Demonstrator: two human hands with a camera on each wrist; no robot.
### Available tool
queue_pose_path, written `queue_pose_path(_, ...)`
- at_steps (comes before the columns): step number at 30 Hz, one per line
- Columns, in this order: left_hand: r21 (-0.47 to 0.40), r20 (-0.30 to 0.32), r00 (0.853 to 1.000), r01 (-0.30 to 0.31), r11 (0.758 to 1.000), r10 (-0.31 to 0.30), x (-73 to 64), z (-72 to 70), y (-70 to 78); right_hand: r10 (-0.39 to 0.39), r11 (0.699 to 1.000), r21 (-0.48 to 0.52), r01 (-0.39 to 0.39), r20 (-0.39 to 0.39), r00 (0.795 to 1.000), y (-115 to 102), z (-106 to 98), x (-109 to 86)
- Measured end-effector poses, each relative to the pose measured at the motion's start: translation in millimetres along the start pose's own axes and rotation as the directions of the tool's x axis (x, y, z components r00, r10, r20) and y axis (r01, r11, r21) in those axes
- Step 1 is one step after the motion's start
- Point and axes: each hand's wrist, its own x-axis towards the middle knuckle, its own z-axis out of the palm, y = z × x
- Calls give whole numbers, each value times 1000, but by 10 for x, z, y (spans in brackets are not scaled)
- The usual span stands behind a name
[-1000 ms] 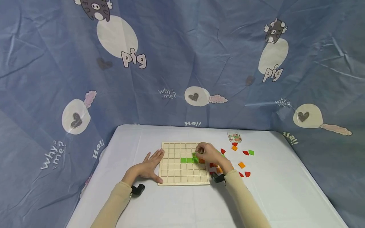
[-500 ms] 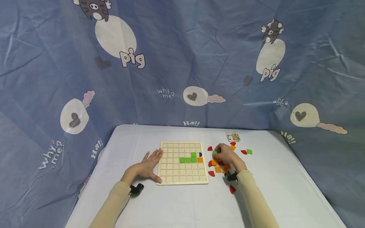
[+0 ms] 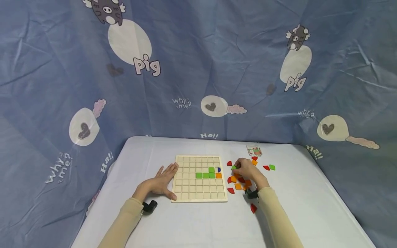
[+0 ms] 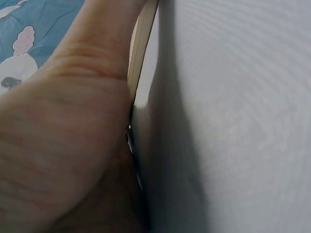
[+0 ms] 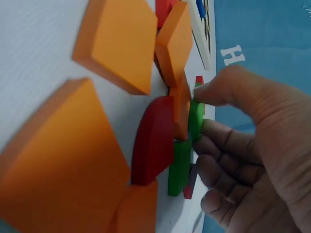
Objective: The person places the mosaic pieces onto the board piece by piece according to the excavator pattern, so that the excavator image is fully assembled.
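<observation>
One green pc [image 5: 196, 118], I see, is pinched in R grip [image 3: 246, 168], right of ctr, head view; L grip [image 3: 162, 182], fingers spread, rests on left edge of board [image 3: 199, 200], lower ctr.

The pale wooden grid board [image 3: 192, 188] lies flat, the left hand [image 3: 160, 183] touching its left edge; four green squares [image 3: 205, 175], one orange square [image 3: 218, 175] and a small blue piece [image 3: 219, 169] sit in its cells. Right of it, the right hand [image 3: 248, 168] pinches a thin green tile [image 5: 196, 118] among loose orange and red pieces [image 3: 238, 186].
</observation>
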Motion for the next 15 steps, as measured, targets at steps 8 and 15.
queue_pose_path(8,9,1,1000,12,1000,-12,-3,10,15,-175,983,37,179,-99,980,-200,103,1)
queue_pose_path(15,16,1,1000,6,1000,-6,4,1,16,-356,933,19,358,-63,932,-559,321,15)
